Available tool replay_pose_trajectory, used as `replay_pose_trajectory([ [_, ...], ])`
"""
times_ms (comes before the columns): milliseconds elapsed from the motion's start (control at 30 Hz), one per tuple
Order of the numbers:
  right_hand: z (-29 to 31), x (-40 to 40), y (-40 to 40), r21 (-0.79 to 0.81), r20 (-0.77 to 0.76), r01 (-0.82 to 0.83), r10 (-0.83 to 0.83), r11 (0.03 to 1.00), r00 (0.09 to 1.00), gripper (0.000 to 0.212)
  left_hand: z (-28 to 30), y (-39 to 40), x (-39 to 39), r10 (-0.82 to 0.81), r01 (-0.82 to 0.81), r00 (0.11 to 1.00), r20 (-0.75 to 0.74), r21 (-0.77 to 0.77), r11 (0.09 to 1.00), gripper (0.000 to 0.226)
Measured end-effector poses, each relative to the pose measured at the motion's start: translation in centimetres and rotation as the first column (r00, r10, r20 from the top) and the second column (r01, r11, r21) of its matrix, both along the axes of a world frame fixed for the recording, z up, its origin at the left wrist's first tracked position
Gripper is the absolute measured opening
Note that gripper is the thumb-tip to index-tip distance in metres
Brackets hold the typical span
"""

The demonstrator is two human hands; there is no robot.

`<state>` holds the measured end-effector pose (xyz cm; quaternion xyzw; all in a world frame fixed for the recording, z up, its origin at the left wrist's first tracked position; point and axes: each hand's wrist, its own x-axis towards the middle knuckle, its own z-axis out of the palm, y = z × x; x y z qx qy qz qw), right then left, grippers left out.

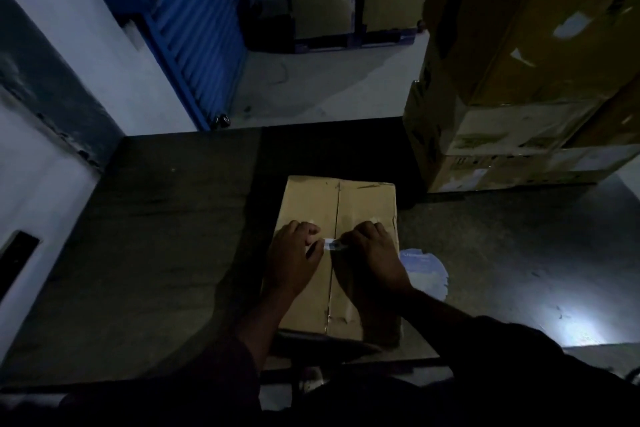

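A closed brown cardboard box [363, 204] lies on a dark table [156, 236], its centre seam running away from me. Both my hands are on its top, near the middle. My left hand [294, 253] rests left of the seam with curled fingers and pinches one end of a small pale strip [331, 244], perhaps tape or a label. My right hand [372, 251] grips the strip's other end just right of the seam. The strip lies across the seam. The light is dim, so its details are unclear.
Tall stacked cardboard cartons [519, 80] stand at the right, close to the table. A blue ribbed shutter [201, 28] and more boxes on a pallet [346, 3] are at the back. A pale round paper [427, 270] lies right of the box. A white wall [52, 114] is at the left.
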<state>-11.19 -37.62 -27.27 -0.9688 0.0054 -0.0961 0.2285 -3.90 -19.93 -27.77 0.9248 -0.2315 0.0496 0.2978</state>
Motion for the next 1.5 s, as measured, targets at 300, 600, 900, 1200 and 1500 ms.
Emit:
replay_pose_trajectory([
  [300, 0.1, -0.2, 0.1, 0.017, 0.037, 0.011, -0.012, 1.0, 0.999, 0.036, -0.3, 0.0, 0.2, -0.003, 0.003, 1.0, 0.013, -0.016, 1.0, 0.018],
  [600, 0.4, -1.2, 0.0, 0.047, 0.07, 0.106, -0.109, 0.993, 0.992, 0.029, -0.3, 0.0, 0.2, 0.048, -0.049, 0.999, -0.014, -0.091, 0.995, 0.023],
  [900, 0.1, -5.7, 1.1, 0.12, -0.038, 0.471, -0.47, 0.874, 0.882, 0.037, -0.5, 1.2, 1.9, 0.345, -0.462, 0.841, -0.417, -0.222, 0.858, 0.058],
  [1200, 0.4, 2.3, -4.4, 0.156, -0.154, 0.222, -0.198, 0.963, 0.968, 0.036, -1.7, -0.4, -4.4, 0.447, -0.829, 0.516, -0.731, -0.295, 0.475, 0.069],
  [1500, 0.9, 2.7, -4.7, 0.145, -0.022, -0.011, 0.014, 0.989, 1.0, 0.042, 1.0, -1.5, -7.8, 0.55, -0.695, 0.692, -0.467, -0.225, 0.683, 0.052],
])
